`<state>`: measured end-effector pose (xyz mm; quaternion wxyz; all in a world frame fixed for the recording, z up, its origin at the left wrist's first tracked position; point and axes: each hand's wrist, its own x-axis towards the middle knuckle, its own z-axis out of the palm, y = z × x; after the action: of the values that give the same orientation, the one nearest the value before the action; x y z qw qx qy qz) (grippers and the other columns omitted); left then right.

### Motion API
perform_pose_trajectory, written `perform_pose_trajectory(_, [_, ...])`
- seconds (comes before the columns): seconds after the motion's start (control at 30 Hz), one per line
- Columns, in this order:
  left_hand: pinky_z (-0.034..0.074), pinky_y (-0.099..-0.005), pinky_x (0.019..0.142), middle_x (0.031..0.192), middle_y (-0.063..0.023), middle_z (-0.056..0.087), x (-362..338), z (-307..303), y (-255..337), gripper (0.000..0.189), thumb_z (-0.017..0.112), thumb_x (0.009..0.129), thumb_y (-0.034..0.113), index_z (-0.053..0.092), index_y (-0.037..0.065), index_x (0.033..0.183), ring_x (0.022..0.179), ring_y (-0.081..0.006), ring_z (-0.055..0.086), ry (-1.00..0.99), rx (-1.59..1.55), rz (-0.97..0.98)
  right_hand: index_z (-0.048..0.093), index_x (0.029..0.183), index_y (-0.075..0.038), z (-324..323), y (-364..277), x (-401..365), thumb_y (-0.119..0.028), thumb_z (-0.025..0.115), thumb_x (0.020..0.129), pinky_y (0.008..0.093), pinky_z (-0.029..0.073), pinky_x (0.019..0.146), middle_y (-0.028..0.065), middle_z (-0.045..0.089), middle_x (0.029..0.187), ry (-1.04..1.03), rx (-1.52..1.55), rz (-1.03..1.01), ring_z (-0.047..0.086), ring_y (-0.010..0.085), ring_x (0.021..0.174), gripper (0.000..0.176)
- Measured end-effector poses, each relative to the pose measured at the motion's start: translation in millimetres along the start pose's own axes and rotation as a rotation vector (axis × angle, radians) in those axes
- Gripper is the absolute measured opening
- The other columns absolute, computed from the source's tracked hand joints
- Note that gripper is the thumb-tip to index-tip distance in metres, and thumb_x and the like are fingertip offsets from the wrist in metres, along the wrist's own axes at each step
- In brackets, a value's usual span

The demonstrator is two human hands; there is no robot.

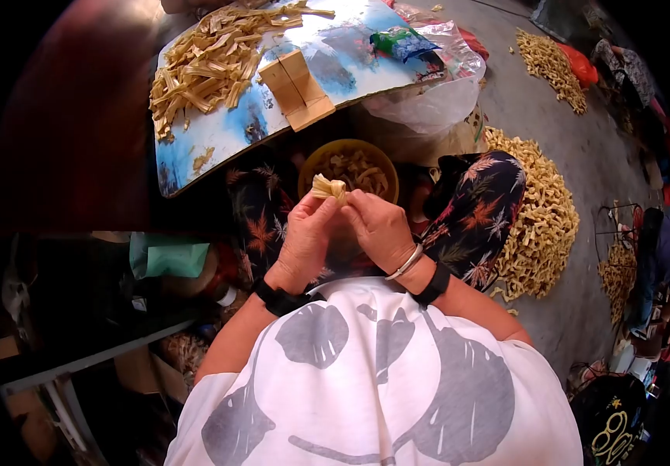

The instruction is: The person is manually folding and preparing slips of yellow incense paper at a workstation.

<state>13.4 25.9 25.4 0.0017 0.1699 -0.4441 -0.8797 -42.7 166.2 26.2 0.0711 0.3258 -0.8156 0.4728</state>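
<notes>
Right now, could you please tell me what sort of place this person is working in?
Probably a small, informal handwork workshop, perhaps in a home: a painted board bears a heap of pale strips, and a large pile of similarly coloured pieces lies on the grey floor.

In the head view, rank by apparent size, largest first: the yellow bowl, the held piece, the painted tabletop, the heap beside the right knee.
1. Painted tabletop
2. Heap beside the right knee
3. Yellow bowl, partly hidden
4. Held piece

Grey floor, 1 blue-white table catching light, dark shadow at left
</notes>
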Motion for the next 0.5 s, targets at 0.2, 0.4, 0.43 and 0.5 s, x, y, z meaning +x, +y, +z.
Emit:
perform_pose_trajectory(0.2, [0.049,-0.0271,0.091,0.114,-0.0037,0.064,2.8,1.4,6.5,0.029,0.059,0.098,0.014,0.058,0.001,0.124,0.100,-0.0110,0.061,-0.063,0.259,0.099,0.060,0.100,-0.005,-12.0,6.9,11.4,-0.029,0.059,0.095,0.0364,0.052,0.070,0.0115,0.065,0.088,-0.061,0.196,0.235,0.065,0.0271,0.080,0.024])
perform_pose_trajectory(0.4, [0.047,-0.0219,0.086,0.107,-0.0020,0.066,3.7,1.3,12.6,0.028,0.058,0.099,0.016,0.061,-0.001,0.121,0.098,-0.0081,0.059,-0.157,0.421,0.091,0.062,0.120,-0.002,-12.8,16.4,19.8,-0.034,0.050,0.101,0.0267,0.050,0.086,0.0045,0.064,0.112,-0.372,0.941,0.535,0.060,0.0124,0.100,0.039])
perform_pose_trajectory(0.43, [0.047,-0.0215,0.085,0.107,-0.0020,0.066,3.4,0.1,12.1,0.028,0.058,0.099,0.016,0.062,-0.001,0.120,0.097,-0.0078,0.059,-0.161,0.412,0.080,0.061,0.122,-0.002,-13.6,14.0,21.0,-0.033,0.049,0.102,0.0257,0.049,0.088,0.0038,0.064,0.114,-0.413,0.929,0.498,0.059,0.0118,0.101,0.040])
perform_pose_trajectory(0.5, [0.048,-0.0207,0.083,0.103,-0.0005,0.066,3.8,-2.1,10.5,0.024,0.058,0.099,0.016,0.065,-0.001,0.114,0.093,-0.0063,0.059,-0.136,0.379,0.070,0.061,0.125,-0.001,-11.8,13.0,20.4,-0.028,0.048,0.102,0.0245,0.048,0.090,0.0032,0.064,0.114,-0.461,0.906,0.474,0.059,0.0112,0.101,0.038])
